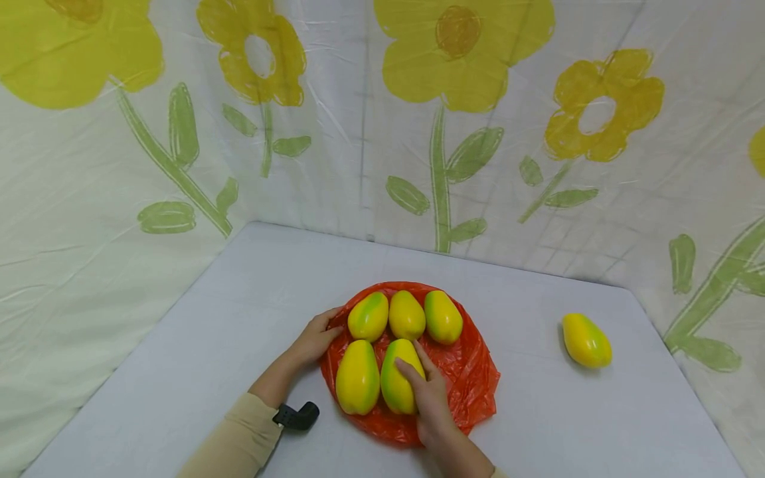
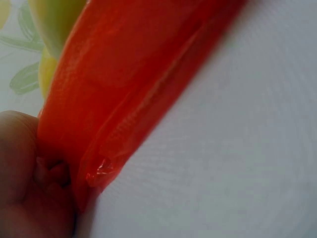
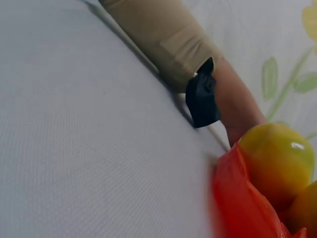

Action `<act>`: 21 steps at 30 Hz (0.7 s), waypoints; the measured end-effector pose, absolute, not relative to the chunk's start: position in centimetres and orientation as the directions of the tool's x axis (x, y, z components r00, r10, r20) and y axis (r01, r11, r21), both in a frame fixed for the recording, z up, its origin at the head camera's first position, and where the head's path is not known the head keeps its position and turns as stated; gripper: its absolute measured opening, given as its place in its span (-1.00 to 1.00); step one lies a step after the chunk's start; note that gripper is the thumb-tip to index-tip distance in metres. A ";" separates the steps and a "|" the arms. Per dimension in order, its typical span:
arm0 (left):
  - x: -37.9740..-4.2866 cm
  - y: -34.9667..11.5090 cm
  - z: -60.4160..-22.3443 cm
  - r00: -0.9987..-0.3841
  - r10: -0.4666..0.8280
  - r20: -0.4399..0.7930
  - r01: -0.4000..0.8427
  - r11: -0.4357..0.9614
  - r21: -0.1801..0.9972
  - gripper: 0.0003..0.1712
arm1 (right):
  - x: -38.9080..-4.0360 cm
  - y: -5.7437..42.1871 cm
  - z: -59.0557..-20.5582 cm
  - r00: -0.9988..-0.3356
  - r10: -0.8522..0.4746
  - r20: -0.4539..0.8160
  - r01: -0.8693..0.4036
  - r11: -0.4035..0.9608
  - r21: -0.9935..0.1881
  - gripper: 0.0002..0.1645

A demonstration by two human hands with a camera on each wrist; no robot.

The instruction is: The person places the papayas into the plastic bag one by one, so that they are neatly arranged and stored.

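A red plastic bag (image 1: 469, 382) lies spread in a round shape on the table, holding several yellow-green papayas. Three papayas (image 1: 407, 315) form the back row, with another papaya (image 1: 357, 378) at the front left. My right hand (image 1: 433, 401) grips the front right papaya (image 1: 396, 388), its thumb across the top. At the bag's left rim, my left hand (image 1: 313, 340) pinches the plastic. The left wrist view shows that hand (image 2: 22, 178) against the bag's red side (image 2: 124, 74). In the right wrist view the right hand is hidden.
A single papaya (image 1: 587, 340) lies apart on the right of the white table (image 1: 251, 299). Behind the table hangs a white curtain (image 1: 335, 166) printed with yellow flowers. A black wrist strap device (image 1: 297, 417) sits on my left wrist, close to the tabletop.
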State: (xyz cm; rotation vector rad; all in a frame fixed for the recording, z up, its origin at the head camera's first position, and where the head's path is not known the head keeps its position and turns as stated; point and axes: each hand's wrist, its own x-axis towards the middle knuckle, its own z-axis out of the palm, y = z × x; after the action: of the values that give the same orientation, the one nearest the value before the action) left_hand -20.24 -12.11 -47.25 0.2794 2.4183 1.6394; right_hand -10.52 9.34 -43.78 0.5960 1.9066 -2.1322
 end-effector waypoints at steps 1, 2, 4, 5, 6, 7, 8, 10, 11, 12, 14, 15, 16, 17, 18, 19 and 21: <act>-20.3 -12.1 -47.3 -0.961 0.267 -0.066 0.037 0.365 0.930 -0.49 | -10.5 9.4 -43.9 -0.893 0.102 -0.439 0.425 -0.132 -0.896 -0.07; -20.3 -12.1 -47.3 -0.961 0.266 -0.070 0.033 0.364 0.931 -0.49 | -10.6 9.4 -43.9 -0.893 0.101 -0.439 0.426 -0.130 -0.895 -0.07; -20.3 -12.1 -47.2 -0.961 0.267 -0.076 0.027 0.362 0.932 -0.49 | -10.6 9.4 -44.0 -0.894 0.099 -0.438 0.426 -0.120 -0.897 -0.06; -20.2 -12.1 -47.2 -0.961 0.266 -0.076 0.027 0.362 0.932 -0.49 | -10.6 9.4 -44.0 -0.894 0.098 -0.436 0.425 -0.117 -0.898 -0.06; -20.2 -12.1 -47.2 -0.961 0.264 -0.077 0.025 0.362 0.932 -0.49 | -10.6 9.4 -44.1 -0.896 0.097 -0.433 0.422 -0.113 -0.899 -0.06; -20.2 -12.1 -47.2 -0.962 0.262 -0.080 0.020 0.359 0.933 -0.49 | -10.6 9.4 -44.1 -0.899 0.095 -0.427 0.417 -0.108 -0.902 -0.06; -20.2 -12.1 -47.2 -0.962 0.262 -0.082 0.019 0.359 0.933 -0.49 | -10.6 9.4 -44.2 -0.903 0.092 -0.421 0.412 -0.103 -0.905 -0.05; -20.1 -12.1 -47.2 -0.961 0.264 -0.083 0.020 0.363 0.932 -0.49 | -10.5 9.4 -44.1 -0.909 0.084 -0.407 0.399 -0.100 -0.912 -0.06; -20.1 -12.1 -47.1 -0.962 0.262 -0.082 0.020 0.366 0.931 -0.49 | -10.5 9.4 -44.2 -0.912 0.082 -0.402 0.394 -0.100 -0.914 -0.07; -20.1 -12.1 -47.1 -0.962 0.260 -0.084 0.018 0.366 0.930 -0.49 | -10.5 9.4 -44.2 -0.915 0.080 -0.396 0.388 -0.097 -0.917 -0.09; -20.1 -12.0 -47.1 -0.963 0.256 -0.088 0.013 0.368 0.930 -0.49 | -10.4 9.5 -44.2 -0.919 0.076 -0.386 0.379 -0.098 -0.920 -0.11; -20.1 -12.0 -47.0 -0.963 0.254 -0.088 0.012 0.370 0.929 -0.49 | -10.4 9.5 -44.1 -0.921 0.075 -0.383 0.375 -0.098 -0.922 -0.13; -20.1 -12.0 -47.0 -0.964 0.251 -0.090 0.010 0.370 0.929 -0.49 | -10.4 9.5 -44.2 -0.921 0.075 -0.381 0.374 -0.099 -0.922 -0.14; -20.1 -12.0 -47.0 -0.964 0.248 -0.092 0.006 0.369 0.929 -0.50 | -10.4 9.4 -44.2 -0.922 0.076 -0.380 0.373 -0.098 -0.923 -0.14; -20.1 -12.0 -47.0 -0.964 0.249 -0.093 0.005 0.369 0.929 -0.50 | -10.4 9.4 -44.2 -0.922 0.078 -0.380 0.372 -0.099 -0.923 -0.15; -20.1 -12.0 -47.0 -0.964 0.249 -0.094 0.004 0.369 0.929 -0.50 | -10.4 9.4 -44.2 -0.921 0.080 -0.381 0.373 -0.098 -0.923 -0.14; -20.1 -11.9 -47.1 -0.964 0.248 -0.094 0.004 0.369 0.929 -0.50 | -10.4 9.3 -44.2 -0.919 0.088 -0.384 0.376 -0.093 -0.922 -0.14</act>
State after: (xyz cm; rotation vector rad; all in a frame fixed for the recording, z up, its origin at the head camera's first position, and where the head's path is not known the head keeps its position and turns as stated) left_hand -20.13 -11.93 -47.06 0.2256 2.4110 1.6360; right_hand -10.35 9.33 -44.15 0.5141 1.9680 -2.1237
